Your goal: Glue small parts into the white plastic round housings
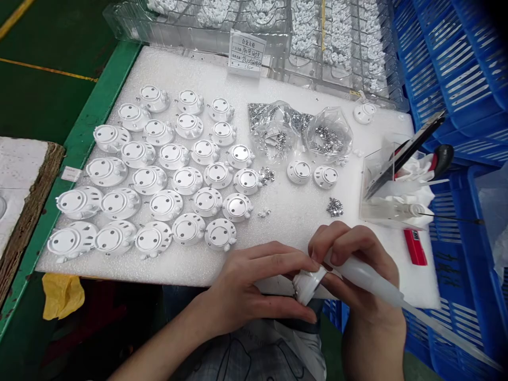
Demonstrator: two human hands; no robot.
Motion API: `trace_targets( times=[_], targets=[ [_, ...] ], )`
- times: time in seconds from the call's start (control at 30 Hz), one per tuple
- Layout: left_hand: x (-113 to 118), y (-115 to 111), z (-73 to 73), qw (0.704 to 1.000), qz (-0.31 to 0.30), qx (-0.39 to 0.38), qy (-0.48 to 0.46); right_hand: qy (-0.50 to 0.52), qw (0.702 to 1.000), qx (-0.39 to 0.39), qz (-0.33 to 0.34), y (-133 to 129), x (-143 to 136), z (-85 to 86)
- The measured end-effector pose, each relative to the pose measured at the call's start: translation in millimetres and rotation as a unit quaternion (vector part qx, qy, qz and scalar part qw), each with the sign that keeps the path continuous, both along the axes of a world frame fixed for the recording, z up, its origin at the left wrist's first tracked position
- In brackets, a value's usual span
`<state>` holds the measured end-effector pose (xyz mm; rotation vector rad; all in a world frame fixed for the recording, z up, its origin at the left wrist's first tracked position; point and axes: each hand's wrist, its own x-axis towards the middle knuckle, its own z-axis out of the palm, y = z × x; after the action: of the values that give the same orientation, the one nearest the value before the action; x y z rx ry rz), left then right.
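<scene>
My left hand (pixel 254 280) is closed round a small white round part (pixel 307 286), held tilted at the front edge of the foam-topped table. From the right, my right hand (pixel 361 264) grips a translucent white plastic dropper (pixel 371 279), its long thin stem trailing to the lower right. The fingers of my right hand meet the white part, and the dropper's other end is hidden there. Several similar white round parts (pixel 188 180) stand in rows on the white foam sheet (pixel 278 217). Two more (pixel 299 172) sit beyond my hands.
Plastic bags (pixel 328 135) hold small metal pieces, with loose piles (pixel 335 207) nearby. A clear box (pixel 381 211) with tools stands right, beside a red object (pixel 415 246). Clear trays (pixel 270 39) of white parts lie behind a paper label (pixel 246 53). Blue crates (pixel 468 79) line the right.
</scene>
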<state>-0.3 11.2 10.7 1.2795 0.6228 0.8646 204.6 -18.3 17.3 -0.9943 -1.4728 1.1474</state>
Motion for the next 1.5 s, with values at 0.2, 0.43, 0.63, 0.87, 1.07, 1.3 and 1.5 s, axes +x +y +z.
trace_targets(
  times=[0.2, 0.43, 0.63, 0.87, 1.07, 1.3, 1.5],
  targets=[
    [2, -2, 12.1, 0.993, 0.020, -0.120, 0.011, -0.004, 1.000, -0.017, -0.010, -1, -4, 5.1],
    [1, 0, 10.0, 0.944, -0.008, -0.312, -0.110, 0.083, 0.985, -0.069, -0.133, -8, 3, 14.1],
    [13, -6, 27.5, 0.847, 0.010, -0.475, -0.238, 0.057, 0.969, -0.045, -0.235, -8, 13, 19.7],
    [22, -14, 30.2, 0.805, 0.037, -0.542, -0.238, 0.059, 0.969, -0.073, -0.230, 18, 11, 32.4],
    [26, -12, 28.0, 0.805, 0.044, -0.537, -0.247, 0.108, 0.960, -0.052, -0.254, 42, 0, 24.9],
    [29, -13, 28.2, 0.809, 0.058, -0.529, -0.249, 0.161, 0.958, -0.020, -0.237, 44, -6, 23.1],
    [29, -13, 28.3, 0.810, 0.057, -0.528, -0.247, 0.168, 0.962, -0.121, -0.177, 40, 8, 18.9]
  ],
)
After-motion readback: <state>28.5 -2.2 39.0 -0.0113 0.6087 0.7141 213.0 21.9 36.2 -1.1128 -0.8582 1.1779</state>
